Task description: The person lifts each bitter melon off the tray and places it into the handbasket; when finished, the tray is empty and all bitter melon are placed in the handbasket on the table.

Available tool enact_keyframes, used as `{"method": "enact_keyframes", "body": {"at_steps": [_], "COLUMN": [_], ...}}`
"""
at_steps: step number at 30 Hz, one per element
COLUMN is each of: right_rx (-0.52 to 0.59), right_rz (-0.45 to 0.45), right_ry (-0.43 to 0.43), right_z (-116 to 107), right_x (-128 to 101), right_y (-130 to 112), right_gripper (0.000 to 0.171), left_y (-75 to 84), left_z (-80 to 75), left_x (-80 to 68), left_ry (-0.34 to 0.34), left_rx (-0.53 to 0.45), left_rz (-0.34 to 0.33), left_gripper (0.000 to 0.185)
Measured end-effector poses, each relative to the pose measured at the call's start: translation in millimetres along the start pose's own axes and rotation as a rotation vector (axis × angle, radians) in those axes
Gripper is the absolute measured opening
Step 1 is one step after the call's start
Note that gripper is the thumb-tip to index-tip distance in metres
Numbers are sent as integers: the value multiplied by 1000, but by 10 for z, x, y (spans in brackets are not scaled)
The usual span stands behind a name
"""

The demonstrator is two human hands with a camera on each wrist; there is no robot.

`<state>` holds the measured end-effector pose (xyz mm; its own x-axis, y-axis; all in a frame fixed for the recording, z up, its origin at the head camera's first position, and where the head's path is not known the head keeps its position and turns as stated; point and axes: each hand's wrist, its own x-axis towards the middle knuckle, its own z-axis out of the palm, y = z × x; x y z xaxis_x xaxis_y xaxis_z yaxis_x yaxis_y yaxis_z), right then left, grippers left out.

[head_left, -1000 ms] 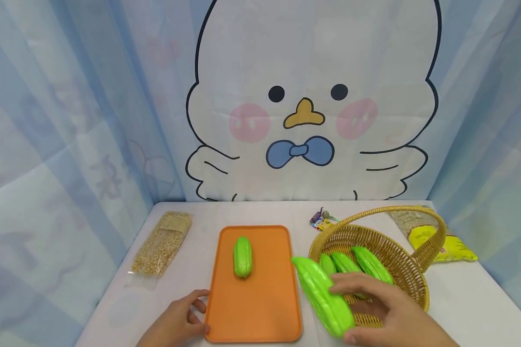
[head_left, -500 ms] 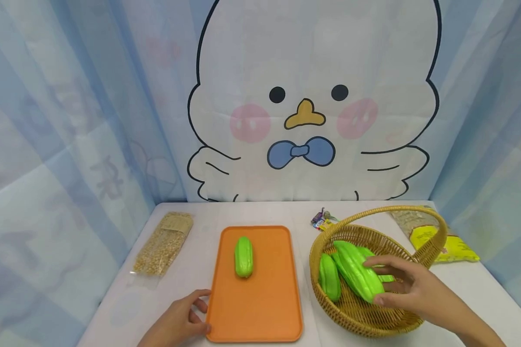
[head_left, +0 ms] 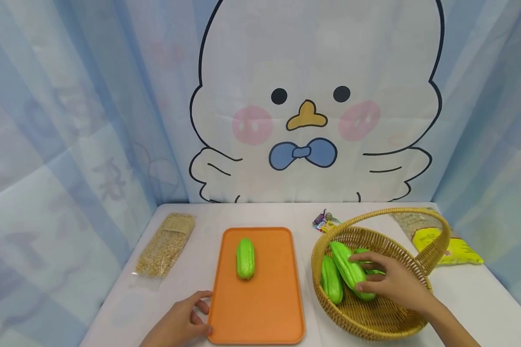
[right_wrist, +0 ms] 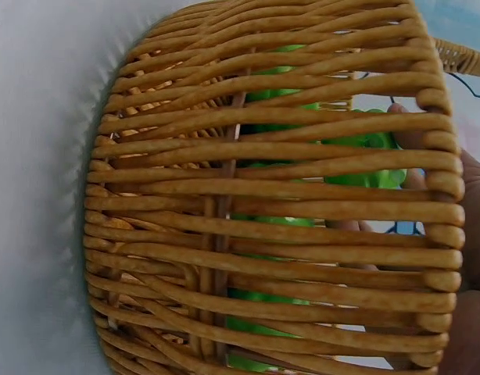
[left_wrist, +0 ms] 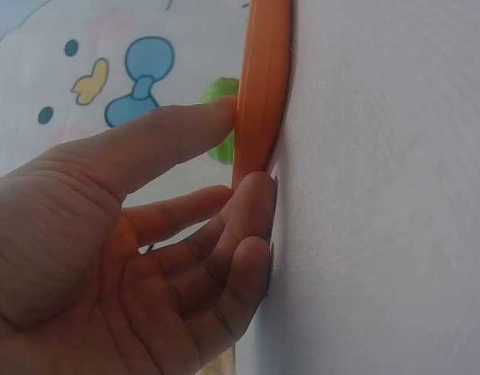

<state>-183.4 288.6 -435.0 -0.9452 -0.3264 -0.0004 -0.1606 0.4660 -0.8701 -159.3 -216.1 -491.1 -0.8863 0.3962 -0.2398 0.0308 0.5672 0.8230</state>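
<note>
A wicker basket (head_left: 373, 323) with a handle stands at the right and holds several green toy gourds. My right hand (head_left: 388, 282) reaches into it and grips the large green gourd (head_left: 346, 270) between thumb and fingers. Another gourd (head_left: 331, 286) lies to its left in the basket. A small green gourd (head_left: 245, 258) lies on the orange tray (head_left: 260, 308) in the middle. My left hand (head_left: 180, 323) rests flat on the table, fingers touching the tray's left front edge (left_wrist: 259, 101). In the right wrist view the basket wall (right_wrist: 263, 226) hides most of the gourds.
A clear bag of beans (head_left: 164, 245) lies left of the tray. A yellow packet (head_left: 443, 241) sits behind the basket at the right, and small candy wrappers (head_left: 323, 221) lie near the back. A curtain with a cartoon chick closes off the table's back and sides.
My right hand carried the large gourd from beside the tray into the basket and lowered it among the others. The left hand and tray stayed still.
</note>
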Motion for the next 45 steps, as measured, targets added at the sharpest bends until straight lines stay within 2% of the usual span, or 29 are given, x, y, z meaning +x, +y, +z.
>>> {"method": "enact_keyframes", "body": {"at_steps": [6, 13, 23, 33, 38, 42, 45], "right_rx": [-11, -57, -58, -28, -23, -81, -71], "right_rz": [-3, 11, 16, -25, -28, -121, -264], "right_ry": [-15, 7, -8, -23, 8, 91, 108], "right_z": [19, 50, 55, 40, 31, 46, 129], "right_x": [21, 26, 13, 8, -19, -96, -155], "right_y": [74, 78, 63, 78, 12, -188, -441], "right_gripper": [59, 60, 59, 58, 59, 57, 54], "left_y": [14, 35, 19, 21, 23, 24, 27], "left_z": [7, 4, 7, 5, 7, 3, -4], "left_x": [-1, -17, -10, -11, -11, -12, -16], "left_ry": [-3, 2, 0, 3, 3, 2, 2], "left_rx": [-11, 5, 8, 2, 7, 8, 3], "left_rz": [-10, -19, -23, -17, -20, -10, -10], "left_gripper": [72, 73, 74, 74, 75, 74, 74]}}
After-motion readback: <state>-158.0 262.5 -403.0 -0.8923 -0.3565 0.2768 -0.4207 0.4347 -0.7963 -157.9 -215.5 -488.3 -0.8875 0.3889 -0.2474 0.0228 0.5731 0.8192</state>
